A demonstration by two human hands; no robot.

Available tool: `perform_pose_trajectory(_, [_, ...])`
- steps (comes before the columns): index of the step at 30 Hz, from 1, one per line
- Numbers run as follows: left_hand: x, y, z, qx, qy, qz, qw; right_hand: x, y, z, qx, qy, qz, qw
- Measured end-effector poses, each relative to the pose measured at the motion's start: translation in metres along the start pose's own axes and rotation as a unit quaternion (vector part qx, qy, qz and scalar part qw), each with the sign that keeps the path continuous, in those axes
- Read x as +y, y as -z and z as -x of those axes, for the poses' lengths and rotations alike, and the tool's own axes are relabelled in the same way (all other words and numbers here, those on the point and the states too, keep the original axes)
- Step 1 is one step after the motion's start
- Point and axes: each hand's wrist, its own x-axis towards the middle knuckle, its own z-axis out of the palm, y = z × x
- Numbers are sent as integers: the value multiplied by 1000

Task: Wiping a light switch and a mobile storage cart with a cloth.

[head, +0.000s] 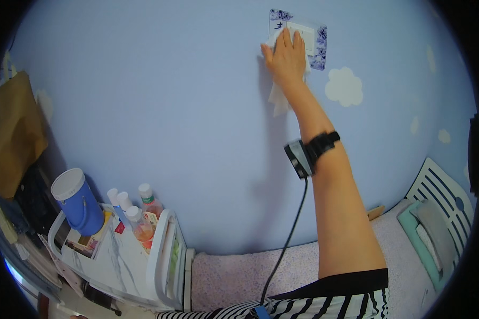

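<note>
My right hand [289, 56], back towards me and fingers pointing up, presses a thin white cloth or tissue [279, 99] against the wall. Part of this cloth hangs below the palm. Under the fingertips lies the left part of a white wall switch [308, 40]. A clear surround with purple floral print [318, 60] frames the switch and bears a dark mark. On my right forearm is a black strap with a small device [299, 157], its cable running down. Only a sliver of what appears to be my left hand [78, 317] shows at the bottom edge.
At left stands a white trolley [119, 275] with a blue lidded jug [80, 203] and several bottles [137, 223]. A brown bag [16, 135] hangs farther left. Below the wall is a bed [247, 275], with a slatted headboard [443, 195] and pillows [435, 235] at right.
</note>
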Motion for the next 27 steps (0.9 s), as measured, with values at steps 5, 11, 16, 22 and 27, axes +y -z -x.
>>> perform_pose_trajectory(5, [1, 9, -6, 70, 36, -6, 997, 14, 7, 18, -34, 30, -3, 999])
perform_pose_trajectory(11, [-3, 7, 10, 90, -69, -105, 988, 36, 4, 40, -5, -4, -68, 998])
perform_pose_trajectory(16, [7, 11, 0, 90, 43, 6, 995, 70, 10, 44, -28, -66, -30, 997])
perform_pose_trajectory(22, [2, -9, -7, 86, 47, 47, 994, 41, 4, 45, 10, -141, -55, 988])
perform_pose_trajectory(27, [-3, -24, -3, 39, 31, 22, 999, 67, 10, 51, -32, -101, -45, 993])
